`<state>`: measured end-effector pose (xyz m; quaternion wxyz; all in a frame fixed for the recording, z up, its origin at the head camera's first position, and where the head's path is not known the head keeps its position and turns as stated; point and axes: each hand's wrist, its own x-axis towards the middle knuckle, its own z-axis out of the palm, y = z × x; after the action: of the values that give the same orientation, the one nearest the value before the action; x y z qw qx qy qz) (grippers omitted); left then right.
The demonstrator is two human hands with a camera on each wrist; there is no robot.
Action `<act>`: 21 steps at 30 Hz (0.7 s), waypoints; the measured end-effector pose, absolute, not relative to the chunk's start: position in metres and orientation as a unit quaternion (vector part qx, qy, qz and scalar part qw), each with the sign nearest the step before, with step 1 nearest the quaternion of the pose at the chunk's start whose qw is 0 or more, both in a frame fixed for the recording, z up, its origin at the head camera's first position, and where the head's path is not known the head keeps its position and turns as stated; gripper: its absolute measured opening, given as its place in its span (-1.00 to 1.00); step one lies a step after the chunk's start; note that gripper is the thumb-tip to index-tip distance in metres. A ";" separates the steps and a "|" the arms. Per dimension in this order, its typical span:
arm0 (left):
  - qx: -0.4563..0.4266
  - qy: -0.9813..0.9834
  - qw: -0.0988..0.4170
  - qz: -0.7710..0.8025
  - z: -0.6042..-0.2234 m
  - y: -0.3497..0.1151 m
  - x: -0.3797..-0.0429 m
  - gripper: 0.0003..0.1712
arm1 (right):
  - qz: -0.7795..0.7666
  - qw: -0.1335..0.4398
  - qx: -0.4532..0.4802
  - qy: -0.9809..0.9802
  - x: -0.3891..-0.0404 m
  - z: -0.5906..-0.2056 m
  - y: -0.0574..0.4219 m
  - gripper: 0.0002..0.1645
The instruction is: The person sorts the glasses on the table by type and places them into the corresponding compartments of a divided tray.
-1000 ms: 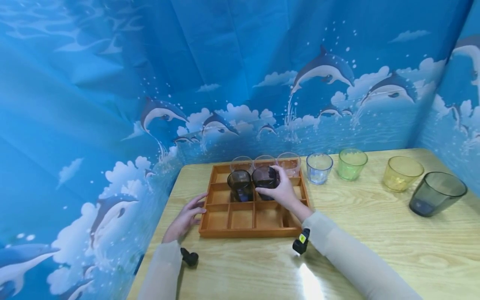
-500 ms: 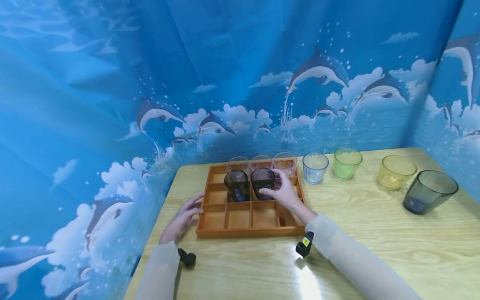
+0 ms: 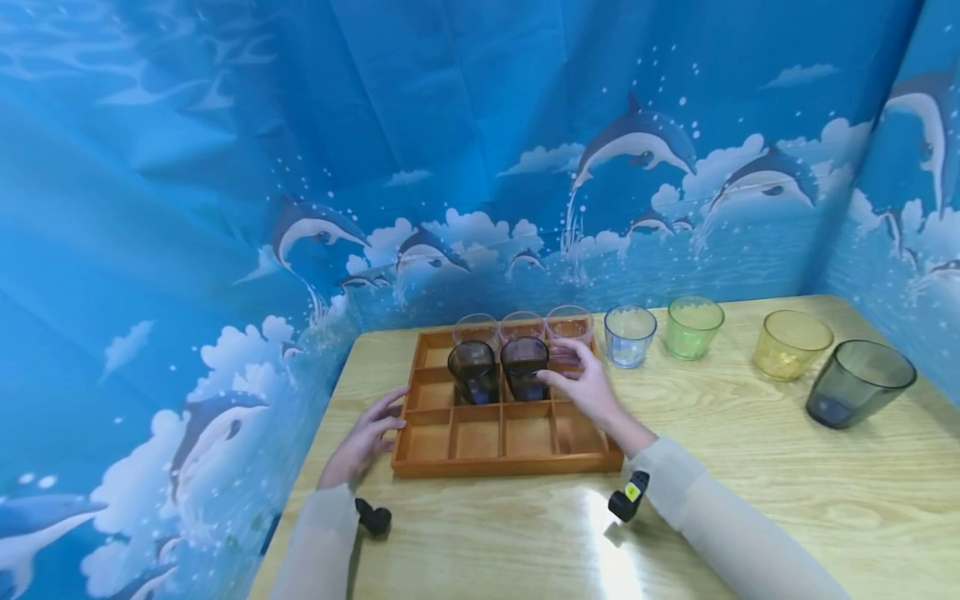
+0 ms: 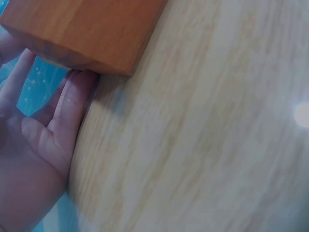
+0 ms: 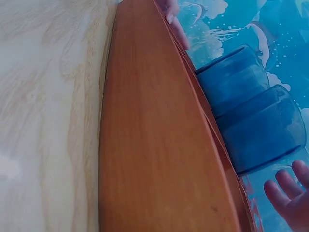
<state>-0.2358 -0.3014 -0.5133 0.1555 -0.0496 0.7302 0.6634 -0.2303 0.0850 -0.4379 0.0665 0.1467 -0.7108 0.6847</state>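
A wooden tray with compartments [image 3: 510, 467] lies on the table. Two dark see-through cups [image 3: 474, 372] stand side by side in its middle row. Beside the right-hand dark cup [image 3: 525, 368], my right hand [image 3: 592, 393] is spread with nothing in its grasp. The right wrist view shows a gap between those fingers and the nearer cup [image 5: 265, 130]. With extended fingers, my left hand [image 3: 365, 437] rests against the tray's left side; the left wrist view has its fingertips at the tray wall [image 4: 91, 38]. Three clear pinkish cups [image 3: 569, 327] fill part of the back row.
To the right of the tray stand a blue cup [image 3: 630, 337], a green cup [image 3: 695, 329], a yellow cup [image 3: 792, 346] and a larger grey cup [image 3: 860, 383]. A blue dolphin-print curtain [image 3: 450, 150] hangs behind the wooden table [image 3: 720, 500].
My right hand has let go of the right-hand dark cup, now standing in the tray, and has drawn away to the right. My left hand stays at the tray's side.
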 end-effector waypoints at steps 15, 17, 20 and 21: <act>-0.030 0.716 0.198 0.669 -0.488 -0.297 -0.227 -0.30 | 0.662 0.095 0.137 -0.730 -0.213 -0.436 0.114 -0.53; -0.029 0.717 0.199 0.668 -0.488 -0.297 -0.228 -0.30 | 0.661 0.094 0.131 -0.733 -0.211 -0.436 0.118 -0.54; -0.028 0.716 0.198 0.669 -0.488 -0.297 -0.228 -0.30 | 0.656 0.099 0.124 -0.737 -0.209 -0.438 0.125 -0.57; -0.028 0.716 0.197 0.669 -0.488 -0.297 -0.228 -0.30 | 0.654 0.104 0.124 -0.739 -0.209 -0.439 0.128 -0.58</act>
<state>-0.2281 -0.2972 -0.4882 0.1973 -0.0284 0.7156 0.6695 -0.2090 0.1278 -0.4388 0.1038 0.1241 -0.7389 0.6540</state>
